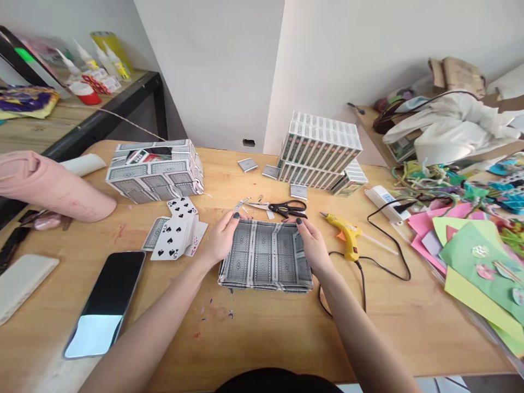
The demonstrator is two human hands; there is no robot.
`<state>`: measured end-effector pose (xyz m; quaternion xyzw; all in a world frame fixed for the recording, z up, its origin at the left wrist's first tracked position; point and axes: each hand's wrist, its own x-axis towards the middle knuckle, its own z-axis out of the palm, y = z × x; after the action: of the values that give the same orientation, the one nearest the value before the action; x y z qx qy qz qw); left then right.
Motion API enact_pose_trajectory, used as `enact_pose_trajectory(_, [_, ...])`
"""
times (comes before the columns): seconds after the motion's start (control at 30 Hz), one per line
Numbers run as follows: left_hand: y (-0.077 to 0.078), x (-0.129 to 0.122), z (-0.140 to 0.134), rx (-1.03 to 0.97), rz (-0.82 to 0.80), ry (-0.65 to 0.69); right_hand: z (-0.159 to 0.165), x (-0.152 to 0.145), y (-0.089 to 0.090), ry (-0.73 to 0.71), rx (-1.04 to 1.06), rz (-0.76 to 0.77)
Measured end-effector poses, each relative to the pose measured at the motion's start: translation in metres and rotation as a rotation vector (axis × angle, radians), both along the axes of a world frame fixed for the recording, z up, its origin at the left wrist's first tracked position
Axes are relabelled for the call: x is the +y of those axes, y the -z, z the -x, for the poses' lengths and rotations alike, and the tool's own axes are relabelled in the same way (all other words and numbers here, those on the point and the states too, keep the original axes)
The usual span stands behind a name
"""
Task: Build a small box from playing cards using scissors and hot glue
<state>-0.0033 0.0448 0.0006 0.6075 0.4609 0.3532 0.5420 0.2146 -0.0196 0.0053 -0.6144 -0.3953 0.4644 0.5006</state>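
An open box made of playing cards (pixel 268 251), patterned grey and white, rests on the table in front of me. My left hand (pixel 221 236) grips its far left corner, thumb and fingers pinched over the wall. At the far right corner my right hand (pixel 313 243) holds the wall the same way. Just beyond the box lie black-handled scissors (pixel 287 208), their blades pointing left. A yellow hot glue gun (pixel 347 234) lies to the right of my right hand. Left of my left hand is a loose pile of playing cards (pixel 174 236), some face up.
A larger card-covered box (pixel 155 170) stands at the back left. Stacked card packs (pixel 321 150) rise at the back right. A phone (pixel 107 300) and a pink roll (pixel 53 185) lie left; a power strip (pixel 387 202), black cable and coloured paper (pixel 478 262) lie right.
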Motion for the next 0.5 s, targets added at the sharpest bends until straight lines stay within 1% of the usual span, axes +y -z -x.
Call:
enact_pose_trajectory(0.07, [-0.002, -0.002, 0.003, -0.004, -0.01, 0.013, -0.004, -0.002, 0.001, -0.009, 0.014, 0.014])
enact_pose_trajectory(0.17, [-0.004, -0.01, 0.02, -0.015, -0.041, 0.001, -0.013, -0.016, 0.007, 0.023, 0.136, -0.003])
enact_pose_trajectory(0.23, [-0.001, -0.02, 0.035, 0.024, -0.065, -0.086, -0.016, -0.031, 0.011, 0.059, 0.234, -0.031])
enact_pose_trajectory(0.27, [0.003, -0.025, 0.042, 0.066, -0.081, -0.115, -0.016, -0.038, 0.013, 0.067, 0.241, -0.031])
enact_pose_trajectory(0.3, [0.007, -0.031, 0.046, 0.109, -0.102, -0.136, -0.014, -0.045, 0.014, 0.054, 0.229, -0.023])
enact_pose_trajectory(0.33, [0.011, -0.037, 0.048, 0.121, -0.1, -0.126, -0.011, -0.05, 0.013, 0.055, 0.195, -0.023])
enact_pose_trajectory(0.4, [0.015, -0.045, 0.041, 0.076, -0.064, -0.075, -0.003, -0.054, 0.009, 0.07, 0.046, -0.019])
enact_pose_trajectory(0.43, [0.014, -0.048, 0.034, 0.02, -0.039, -0.073, 0.0, -0.053, 0.005, 0.099, -0.034, -0.017])
enact_pose_trajectory(0.47, [0.009, -0.049, 0.025, -0.045, -0.006, -0.107, 0.003, -0.05, 0.001, 0.122, -0.087, -0.009])
enact_pose_trajectory(0.5, [0.001, -0.05, 0.016, -0.122, 0.026, -0.146, 0.003, -0.045, -0.004, 0.145, -0.111, -0.004])
